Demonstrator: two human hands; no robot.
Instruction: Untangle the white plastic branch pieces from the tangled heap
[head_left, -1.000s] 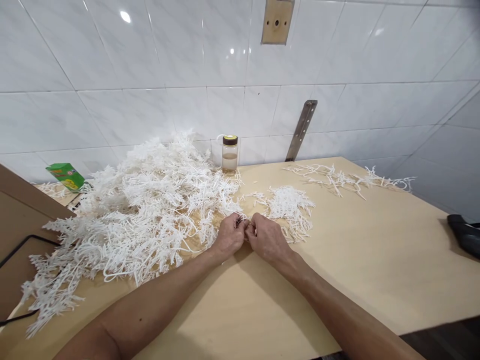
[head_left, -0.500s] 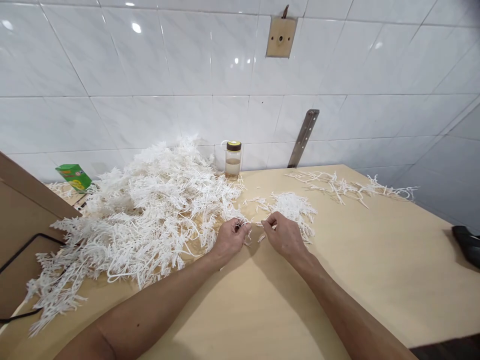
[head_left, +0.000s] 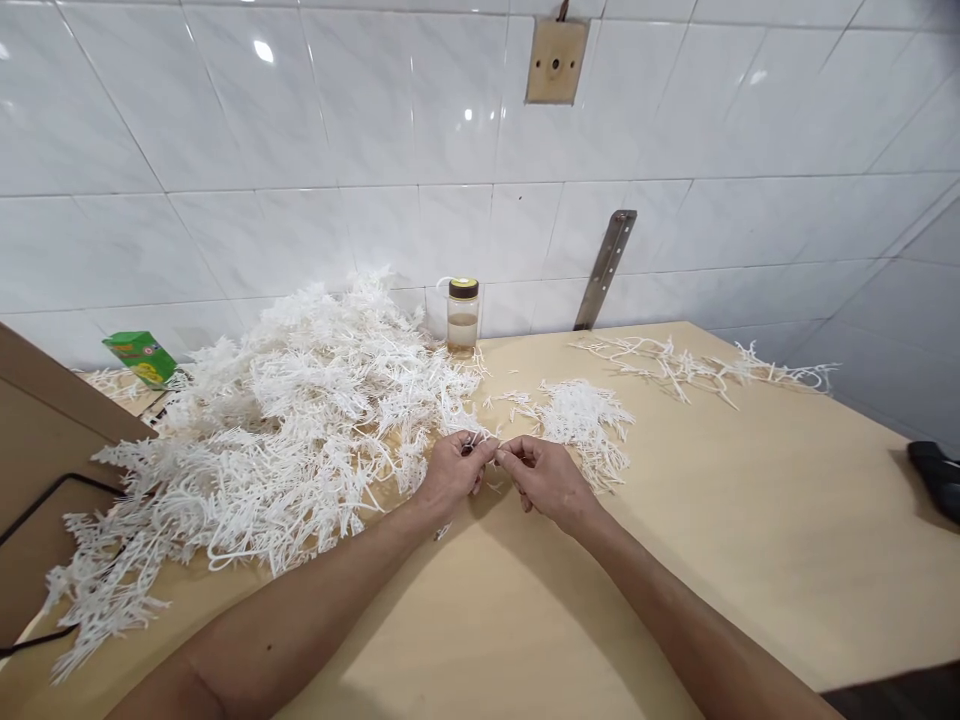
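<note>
My left hand (head_left: 454, 468) is closed in a pinch around a thin white branched sprig (head_left: 486, 436), at the right edge of a big tangled heap of white sprigs (head_left: 315, 410). Fingertips of my right hand (head_left: 541, 478) meet those of the left and pinch at the same sprig; most of it is hidden by the fingers. Just beyond the right hand lies a small pile of short white pieces (head_left: 589, 415), with a few loose bits beside it.
Bare branched white stems (head_left: 675, 368) lie at the back right of the table (head_left: 750, 500). Against the tiled wall stand a jar of liquid (head_left: 463, 320) and a metal strip (head_left: 606, 270). A green box (head_left: 141, 357), a cardboard box (head_left: 52, 450) and a black object (head_left: 934, 480) flank the table.
My right hand has moved left, away from the small pile, and its fingertips now touch the left hand's. The left hand has hardly moved. The view has shifted slightly.
</note>
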